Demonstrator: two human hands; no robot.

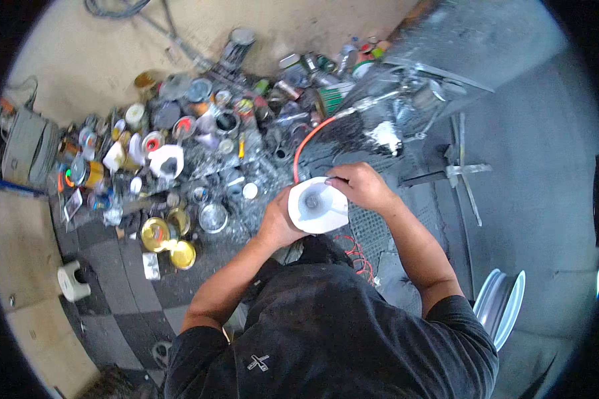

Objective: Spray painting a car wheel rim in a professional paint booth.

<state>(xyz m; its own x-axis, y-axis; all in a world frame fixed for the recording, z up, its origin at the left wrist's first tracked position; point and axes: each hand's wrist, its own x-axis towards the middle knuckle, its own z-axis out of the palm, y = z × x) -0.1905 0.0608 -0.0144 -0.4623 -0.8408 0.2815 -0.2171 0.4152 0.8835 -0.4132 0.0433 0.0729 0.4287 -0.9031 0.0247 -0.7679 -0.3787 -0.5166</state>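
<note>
Both my hands are at a white paper cone [337,225], like a paint strainer, in front of my chest. Its wide mouth faces up, and its inside looks pale grey with a darker round spot at the bottom. My left hand [281,221] wraps around its left side, the fingers partly hidden beneath. With thumb and fingers my right hand [365,186] pinches the upper right rim. Whatever is under the cone is hidden. An orange hose [303,147] curves from just behind the cone up to a metal fitting [353,110].
A cluttered bench with several cans and jars spreads ahead and left, including another white cone [166,161] and an open gold can [155,234]. A metal stand [469,169] is at right, a wheel rim [502,306] lower right, a white stool [73,282] at left.
</note>
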